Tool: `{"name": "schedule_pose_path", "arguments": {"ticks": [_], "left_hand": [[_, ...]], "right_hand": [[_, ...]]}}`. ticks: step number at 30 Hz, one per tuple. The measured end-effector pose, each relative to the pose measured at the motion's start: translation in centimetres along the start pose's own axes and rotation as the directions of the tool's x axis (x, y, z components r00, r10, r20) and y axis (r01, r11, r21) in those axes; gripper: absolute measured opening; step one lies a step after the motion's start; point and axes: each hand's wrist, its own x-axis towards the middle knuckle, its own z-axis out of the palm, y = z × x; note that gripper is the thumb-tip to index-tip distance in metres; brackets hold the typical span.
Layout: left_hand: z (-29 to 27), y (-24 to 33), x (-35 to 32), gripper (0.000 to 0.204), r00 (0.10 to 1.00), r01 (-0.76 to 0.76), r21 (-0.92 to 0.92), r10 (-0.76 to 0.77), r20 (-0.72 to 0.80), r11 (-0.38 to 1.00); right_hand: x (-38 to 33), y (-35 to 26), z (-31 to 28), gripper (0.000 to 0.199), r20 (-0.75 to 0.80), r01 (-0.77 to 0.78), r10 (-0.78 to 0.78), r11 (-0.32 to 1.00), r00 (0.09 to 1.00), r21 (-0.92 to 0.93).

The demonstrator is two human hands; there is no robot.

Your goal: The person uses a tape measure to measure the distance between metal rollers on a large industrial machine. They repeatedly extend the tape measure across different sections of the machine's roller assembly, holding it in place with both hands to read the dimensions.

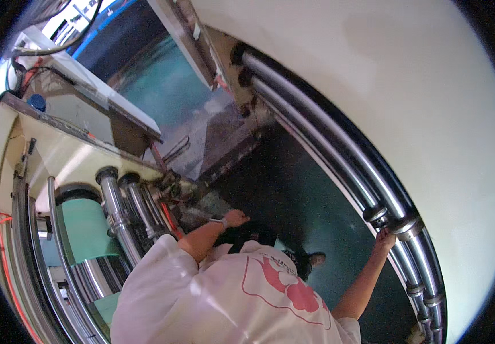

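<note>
Head view, looking steeply down between two machine frames. Your left hand (235,218), wristwatch (217,221) on the wrist, reaches forward low to the dark gap by the left machine, resting on or against a dark object (251,234) just below it; too dark to tell what that is, and I cannot tell whether your fingers are closed on it or just laid on top.

Your right hand (384,238) is up at the right side, touching the underside of the long chrome rollers (339,149) near a metal collar (406,227). Fingers look curled against the roller, but I cannot tell if they are wrapped round it or only pressing.

The rollers run as a pair diagonally from upper middle down to the lower right, along the edge of a big cream machine panel (408,86).

Your white shirt with a pink print (247,298) fills the lower middle. One shoe (316,258) shows on the dark green floor (293,195) between your arms.

Left side: another cream frame (64,149) with upright chrome rollers (112,209), a roll of pale green material (87,226) beside them, red wires (170,218) near the roller ends. Upper left: a white bench edge (104,92), black cables (47,51), a blue cap (37,101).
</note>
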Motion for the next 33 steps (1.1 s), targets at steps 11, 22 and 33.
{"name": "schedule_pose_path", "arguments": {"ticks": [11, 22, 33], "left_hand": [[2.9, -9.3, -1.2, 0.041, 0.987, 0.120, -0.285, -0.145, -0.066, 0.951], [2.3, -10.2, 0.3, 0.036, 0.992, -0.123, -0.132, 0.120, -0.025, 0.984], [2.0, -9.9, 3.2, 0.035, 0.978, -0.199, -0.231, 0.208, 0.017, 0.952]], "right_hand": [[-5.1, -1.9, 4.3, 0.015, -0.185, 0.062, -0.113, 0.964, 0.976, -0.260], [-6.3, -1.6, 4.8, 0.015, -0.087, 0.133, -0.144, 0.984, 0.986, -0.123], [-6.1, -1.6, 5.2, 0.019, -0.098, 0.157, -0.164, 0.984, 0.981, -0.078]]}}
